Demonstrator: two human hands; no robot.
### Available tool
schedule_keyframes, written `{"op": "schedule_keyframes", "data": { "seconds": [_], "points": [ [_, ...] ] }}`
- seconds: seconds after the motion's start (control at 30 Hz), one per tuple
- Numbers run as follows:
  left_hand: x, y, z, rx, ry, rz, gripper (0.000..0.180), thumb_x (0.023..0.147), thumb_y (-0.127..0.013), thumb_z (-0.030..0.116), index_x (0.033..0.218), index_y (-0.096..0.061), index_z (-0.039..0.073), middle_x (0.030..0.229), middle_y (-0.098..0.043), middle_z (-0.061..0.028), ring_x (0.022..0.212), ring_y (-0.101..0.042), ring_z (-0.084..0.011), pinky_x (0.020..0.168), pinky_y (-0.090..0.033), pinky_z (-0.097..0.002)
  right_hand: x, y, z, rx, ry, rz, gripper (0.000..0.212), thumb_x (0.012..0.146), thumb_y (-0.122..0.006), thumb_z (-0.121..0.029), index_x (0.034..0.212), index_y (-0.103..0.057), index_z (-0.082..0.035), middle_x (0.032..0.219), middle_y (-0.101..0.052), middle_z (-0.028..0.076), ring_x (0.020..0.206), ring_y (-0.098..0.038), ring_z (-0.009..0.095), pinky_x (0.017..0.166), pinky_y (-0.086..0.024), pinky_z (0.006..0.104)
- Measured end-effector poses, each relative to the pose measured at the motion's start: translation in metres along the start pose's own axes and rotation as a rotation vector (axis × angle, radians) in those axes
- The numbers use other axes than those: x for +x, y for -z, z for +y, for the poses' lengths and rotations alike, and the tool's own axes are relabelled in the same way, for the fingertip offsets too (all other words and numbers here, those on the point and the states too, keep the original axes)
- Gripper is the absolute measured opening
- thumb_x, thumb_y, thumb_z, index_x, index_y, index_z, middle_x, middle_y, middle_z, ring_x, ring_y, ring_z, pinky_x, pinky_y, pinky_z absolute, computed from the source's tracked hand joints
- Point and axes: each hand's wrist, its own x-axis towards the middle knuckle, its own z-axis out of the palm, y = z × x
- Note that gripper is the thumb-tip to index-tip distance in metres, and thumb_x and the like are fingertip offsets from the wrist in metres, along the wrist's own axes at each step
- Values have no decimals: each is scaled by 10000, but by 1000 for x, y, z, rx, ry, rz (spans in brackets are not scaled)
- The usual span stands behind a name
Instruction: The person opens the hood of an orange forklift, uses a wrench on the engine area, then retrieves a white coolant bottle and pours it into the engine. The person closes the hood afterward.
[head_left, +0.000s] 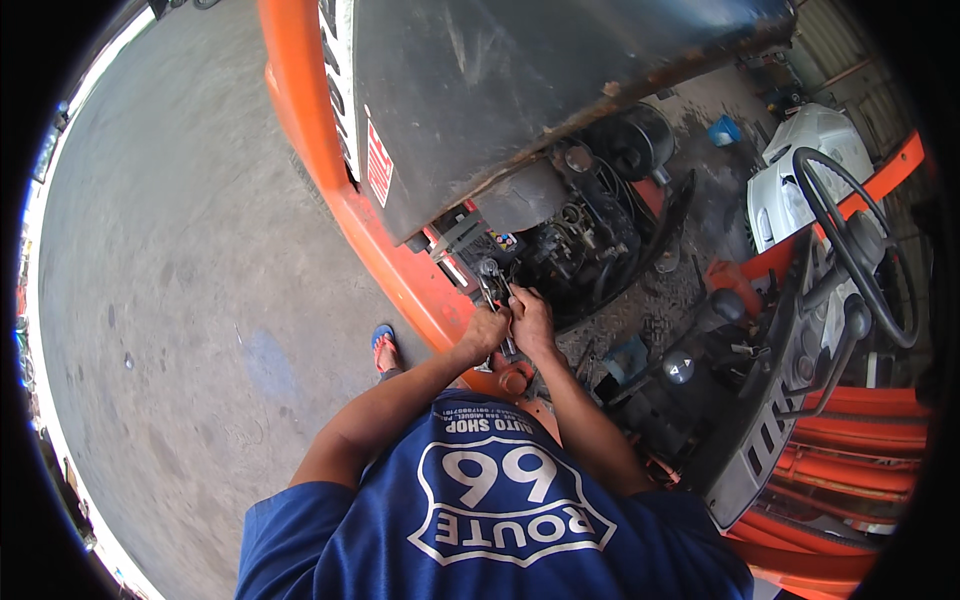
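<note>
Both hands are together at the front edge of an open engine bay on an orange forklift. My left hand (486, 329) is closed around the handle of a silver ratchet wrench (489, 270), whose round head points away from me beside the battery (465, 245). Touching it on the right, my right hand (532, 318) is closed with its fingers bent inward. A thin metal piece shows by its fingertips, but what it grips is too small to make out. Below the hands a short metal shaft (509, 347) sticks out. The engine (575, 235) lies just beyond, with hoses and wiring.
A raised dark hood (480, 100) overhangs the engine bay. The orange body edge (395, 285) runs along the left. To the right are a steering wheel (808, 190), levers and a grey panel (755, 460). A white car bumper (815, 150) lies behind. Concrete floor (200, 250) spreads left.
</note>
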Motion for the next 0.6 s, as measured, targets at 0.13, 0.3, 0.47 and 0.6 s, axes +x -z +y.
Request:
{"op": "schedule_keyframes", "data": {
  "seconds": [0.13, 0.3, 0.47, 0.6],
  "points": [
    [1, 3, -2, 300, -231, 11, 414, 941, -522, 238, 1123, -586, -128, 1072, -643, -398, 1054, -670, -464, 872, -551, -505, 2, -4, 9, 110, 38, 76, 305, 942, -606, -51, 1233, -668, 18, 1129, -670, 221, 1021, -666, 374, 906, -520, 417],
    [1, 2, -2, 137, -80, 92, 411, 943, -500, 217, 1137, -575, -137, 1047, -643, -412, 1054, -659, -495, 878, -553, -521, 4, 10, 1, -123, 52, 137, 316, 895, -649, -23, 1209, -675, 15, 1058, -654, 223, 974, -656, 404, 854, -532, 441],
    [5, -3, -9, 108, -121, 153, 421, 935, -506, 220, 1129, -573, -148, 1002, -657, -402, 1005, -670, -507, 889, -547, -524, 3, 14, -11, -208, 140, 55, 345, 890, -625, 9, 1232, -667, 15, 1055, -637, 214, 948, -649, 405, 830, -529, 448],
    [11, -5, -15, 64, -118, 135, 421, 932, -512, 229, 1102, -586, -149, 979, -664, -396, 999, -672, -508, 888, -546, -524, -2, 3, -11, -106, 153, 67, 400, 902, -580, 41, 1296, -641, 10, 1055, -633, 214, 934, -650, 382, 831, -531, 429]
  ]
}}
